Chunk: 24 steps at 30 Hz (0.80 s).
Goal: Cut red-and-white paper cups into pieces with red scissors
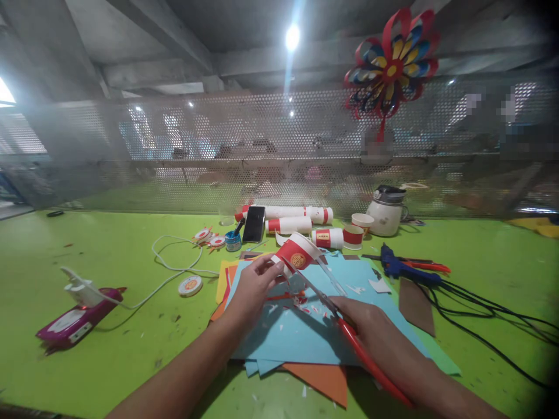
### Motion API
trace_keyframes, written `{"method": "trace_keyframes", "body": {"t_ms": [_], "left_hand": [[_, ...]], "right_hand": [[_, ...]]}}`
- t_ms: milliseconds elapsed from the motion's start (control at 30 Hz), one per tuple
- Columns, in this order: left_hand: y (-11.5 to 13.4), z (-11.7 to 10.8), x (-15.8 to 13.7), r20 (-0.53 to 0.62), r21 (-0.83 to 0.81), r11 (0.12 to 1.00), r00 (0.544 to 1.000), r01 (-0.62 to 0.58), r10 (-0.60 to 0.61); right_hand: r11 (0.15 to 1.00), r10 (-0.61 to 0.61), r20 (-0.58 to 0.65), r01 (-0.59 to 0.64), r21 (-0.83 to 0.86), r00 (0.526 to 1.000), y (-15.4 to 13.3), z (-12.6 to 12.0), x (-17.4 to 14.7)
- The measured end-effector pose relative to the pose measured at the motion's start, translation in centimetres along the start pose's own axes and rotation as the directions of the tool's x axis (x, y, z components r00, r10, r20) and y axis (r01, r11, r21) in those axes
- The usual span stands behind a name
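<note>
My left hand (257, 285) grips a red and white paper cup (304, 254) with a gold emblem, tilted on its side above the paper. My right hand (362, 320) is closed around a pair of scissors (349, 333) with red handles. The blades point up and left, and their tips meet the cup's lower edge near my left fingers. A cut strip hangs from the cup's right side. Beneath both hands lie blue paper sheets (288, 337), with small red and white scraps scattered on them. Part of the scissor handles is hidden by my right hand.
Several paper cups (329, 238), a phone (254, 224), a blue paint jar (233, 240) and a white jug (386, 212) stand behind. Right lies a blue glue gun (406, 269) with black cords; left, a purple power strip (78, 320) with a white cable. A perforated screen (279, 134) borders the table.
</note>
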<state>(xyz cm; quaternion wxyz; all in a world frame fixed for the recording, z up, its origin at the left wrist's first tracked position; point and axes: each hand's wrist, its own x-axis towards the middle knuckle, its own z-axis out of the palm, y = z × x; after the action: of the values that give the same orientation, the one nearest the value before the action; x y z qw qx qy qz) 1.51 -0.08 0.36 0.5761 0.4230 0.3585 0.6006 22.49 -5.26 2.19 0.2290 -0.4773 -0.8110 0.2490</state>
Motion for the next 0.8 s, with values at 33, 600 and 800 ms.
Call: {"method": "trace_keyframes", "body": {"t_ms": [33,600,800], "left_hand": [[-0.1,-0.1,0.0,0.007,0.034,0.999,1.0,-0.013,0.013],[0.7,-0.1,-0.4,0.056,0.079,0.997,0.998,-0.005,0.0],[0.9,-0.4,0.0,0.035,0.043,0.999,0.999,0.002,-0.003]], "right_hand": [[1.0,-0.002,-0.001,0.002,0.002,1.0,0.0,0.0,0.0],[0.998,0.05,-0.006,-0.05,-0.022,0.999,0.2,-0.2,0.1],[1.0,-0.004,0.01,0.003,0.027,1.0,-0.1,-0.2,0.0]]}}
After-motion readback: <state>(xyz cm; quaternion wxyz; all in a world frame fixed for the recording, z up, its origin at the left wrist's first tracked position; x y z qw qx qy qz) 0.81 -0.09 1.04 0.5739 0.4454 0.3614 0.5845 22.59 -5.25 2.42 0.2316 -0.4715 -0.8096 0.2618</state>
